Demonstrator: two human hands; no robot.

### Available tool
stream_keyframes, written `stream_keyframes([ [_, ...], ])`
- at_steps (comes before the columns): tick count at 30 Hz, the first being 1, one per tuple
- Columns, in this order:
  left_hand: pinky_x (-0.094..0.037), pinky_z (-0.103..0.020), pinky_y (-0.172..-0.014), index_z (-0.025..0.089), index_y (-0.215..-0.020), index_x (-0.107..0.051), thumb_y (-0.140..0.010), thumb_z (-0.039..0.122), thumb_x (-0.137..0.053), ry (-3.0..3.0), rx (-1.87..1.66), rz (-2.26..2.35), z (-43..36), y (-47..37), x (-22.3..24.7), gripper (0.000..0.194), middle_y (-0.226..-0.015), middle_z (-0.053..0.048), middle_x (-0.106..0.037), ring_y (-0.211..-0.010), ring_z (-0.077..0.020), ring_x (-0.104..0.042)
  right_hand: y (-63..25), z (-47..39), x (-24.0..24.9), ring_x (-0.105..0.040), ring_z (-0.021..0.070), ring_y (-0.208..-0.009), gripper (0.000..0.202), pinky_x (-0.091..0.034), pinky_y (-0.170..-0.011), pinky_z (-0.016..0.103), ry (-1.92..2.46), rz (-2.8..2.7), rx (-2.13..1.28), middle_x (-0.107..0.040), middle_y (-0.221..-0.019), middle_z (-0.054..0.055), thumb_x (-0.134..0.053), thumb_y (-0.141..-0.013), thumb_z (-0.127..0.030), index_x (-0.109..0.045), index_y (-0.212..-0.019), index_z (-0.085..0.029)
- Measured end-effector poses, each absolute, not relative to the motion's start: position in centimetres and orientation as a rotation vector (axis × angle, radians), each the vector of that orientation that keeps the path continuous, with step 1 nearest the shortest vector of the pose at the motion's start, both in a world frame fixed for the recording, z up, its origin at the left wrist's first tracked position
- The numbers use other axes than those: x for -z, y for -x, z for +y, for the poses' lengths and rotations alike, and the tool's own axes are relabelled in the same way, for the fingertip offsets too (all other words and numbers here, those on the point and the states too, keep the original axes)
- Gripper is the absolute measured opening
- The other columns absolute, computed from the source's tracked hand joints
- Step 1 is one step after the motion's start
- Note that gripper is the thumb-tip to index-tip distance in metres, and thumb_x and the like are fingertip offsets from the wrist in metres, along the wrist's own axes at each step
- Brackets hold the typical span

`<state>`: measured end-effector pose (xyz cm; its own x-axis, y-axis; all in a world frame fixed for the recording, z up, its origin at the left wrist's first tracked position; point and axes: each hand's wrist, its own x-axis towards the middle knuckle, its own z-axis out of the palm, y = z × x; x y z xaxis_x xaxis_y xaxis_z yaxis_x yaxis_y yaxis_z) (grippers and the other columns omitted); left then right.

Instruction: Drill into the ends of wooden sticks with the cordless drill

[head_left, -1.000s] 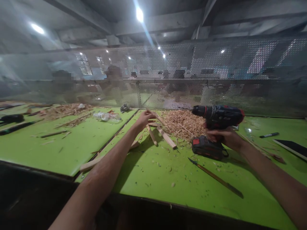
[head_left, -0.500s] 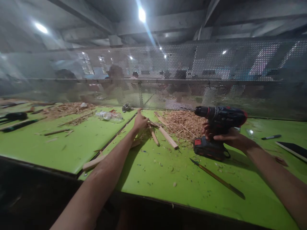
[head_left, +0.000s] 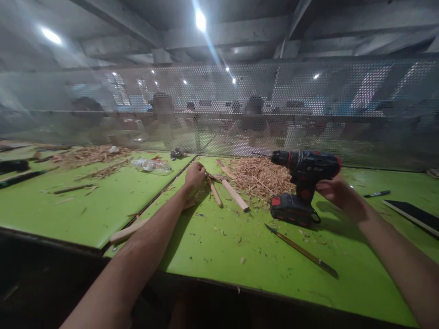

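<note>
A black and red cordless drill stands upright on its battery on the green table, bit pointing left. My right hand is just behind its handle, fingers partly hidden by the drill; its grip is unclear. Over the table's middle, my left hand is closed at the ends of some wooden pieces; what it pinches is too small to name. A rounded stick and a squared wooden strip lie to its right. A knife with a yellowish handle rests in front of the drill.
Wood shavings are heaped behind the strips. A plastic bottle lies at the left, across the table seam. A marker and a dark flat board are at the right. A perforated screen runs along the back.
My right hand has loosened from around the drill's handle and moved behind it. My left hand's fingers, spread before, have drawn together. The whole view has shifted slightly.
</note>
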<state>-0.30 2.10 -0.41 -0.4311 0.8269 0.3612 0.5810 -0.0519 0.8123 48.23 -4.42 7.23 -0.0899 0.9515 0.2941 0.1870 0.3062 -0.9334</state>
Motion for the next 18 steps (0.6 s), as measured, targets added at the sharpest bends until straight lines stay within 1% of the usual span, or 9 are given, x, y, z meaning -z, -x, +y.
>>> stream_keyframes([
  [3, -0.054, -0.037, -0.096, 0.024, -0.081, -0.067, -0.087, 0.009, -0.071, -1.488, -1.513, 1.950, 2.2, 0.4, 0.7, 0.017, -0.085, -0.007, -0.076, -0.093, -0.0292, -0.073, -48.5, -4.2, -7.0, -0.053, 0.0239, -0.076, 0.040, -0.049, -0.068, 0.038, 1.145, -1.544, -0.818, -0.059, -0.077, 0.004, -0.091, -0.064, -0.025, -0.056, -0.083, -0.029],
  [5, -0.055, -0.037, -0.096, 0.025, -0.082, -0.066, -0.087, 0.008, -0.072, -1.454, -1.537, 1.898, 2.4, 0.4, 0.9, 0.018, -0.082, -0.006, -0.074, -0.092, -0.0291, -0.073, -48.7, -4.0, -6.7, -0.047, 0.0217, -0.070, 0.037, -0.043, -0.063, 0.036, 1.157, -1.533, -0.756, -0.057, -0.074, 0.003, -0.089, -0.066, -0.024, -0.058, -0.083, -0.029],
  [7, -0.055, -0.037, -0.096, 0.025, -0.081, -0.066, -0.084, 0.007, -0.073, -1.427, -1.552, 1.847, 2.5, 0.4, 1.0, 0.019, -0.080, -0.005, -0.071, -0.092, -0.0294, -0.073, -49.0, -3.6, -6.4, -0.044, 0.0209, -0.068, 0.032, -0.040, -0.060, 0.036, 1.149, -1.505, -0.712, -0.058, -0.071, 0.003, -0.088, -0.066, -0.025, -0.060, -0.082, -0.030],
  [9, -0.056, -0.037, -0.096, 0.025, -0.082, -0.066, -0.082, 0.007, -0.073, -1.415, -1.566, 1.821, 2.7, 0.5, 1.2, 0.019, -0.079, -0.005, -0.071, -0.093, -0.0297, -0.074, -49.2, -3.2, -6.0, -0.044, 0.0211, -0.066, 0.029, -0.038, -0.059, 0.035, 1.150, -1.480, -0.671, -0.059, -0.066, 0.003, -0.086, -0.065, -0.024, -0.060, -0.076, -0.030],
  [11, -0.057, -0.037, -0.095, 0.025, -0.083, -0.066, -0.081, 0.009, -0.074, -1.417, -1.574, 1.817, 2.8, 0.5, 1.3, 0.017, -0.079, -0.005, -0.071, -0.093, -0.0295, -0.074, -49.3, -2.7, -5.6, -0.046, 0.0213, -0.065, 0.028, -0.037, -0.058, 0.036, 1.177, -1.455, -0.630, -0.059, -0.061, 0.004, -0.083, -0.062, -0.018, -0.057, -0.068, -0.029],
  [13, -0.059, -0.038, -0.095, 0.025, -0.085, -0.067, -0.082, 0.011, -0.074, -1.427, -1.571, 1.826, 2.8, 0.5, 1.3, 0.015, -0.080, -0.005, -0.072, -0.091, -0.0287, -0.074, -49.1, -2.0, -5.2, -0.049, 0.0214, -0.065, 0.028, -0.039, -0.059, 0.036, 1.286, -1.398, -0.519, -0.059, -0.058, 0.005, -0.078, -0.060, -0.012, -0.056, -0.064, -0.028],
  [15, -0.062, -0.039, -0.097, 0.024, -0.088, -0.069, -0.085, 0.013, -0.072, -1.473, -1.522, 1.881, 2.8, 0.5, 1.3, 0.012, -0.085, -0.006, -0.076, -0.092, -0.0280, -0.075, -48.6, -1.3, -4.9, -0.050, 0.0204, -0.065, 0.027, -0.040, -0.061, 0.035, 1.420, -1.318, -0.372, -0.057, -0.056, 0.002, -0.073, -0.060, -0.008, -0.055, -0.063, -0.028],
  [18, -0.062, -0.042, -0.104, 0.022, -0.092, -0.073, -0.090, 0.012, -0.067, -1.571, -1.384, 2.024, 2.5, 0.6, 0.9, 0.012, -0.099, -0.011, -0.083, -0.100, -0.0292, -0.079, -47.7, -0.5, -4.5, -0.050, 0.0183, -0.064, 0.023, -0.040, -0.064, 0.032, 1.529, -1.238, -0.224, -0.051, -0.054, -0.003, -0.069, -0.064, -0.008, -0.055, -0.063, -0.027],
])
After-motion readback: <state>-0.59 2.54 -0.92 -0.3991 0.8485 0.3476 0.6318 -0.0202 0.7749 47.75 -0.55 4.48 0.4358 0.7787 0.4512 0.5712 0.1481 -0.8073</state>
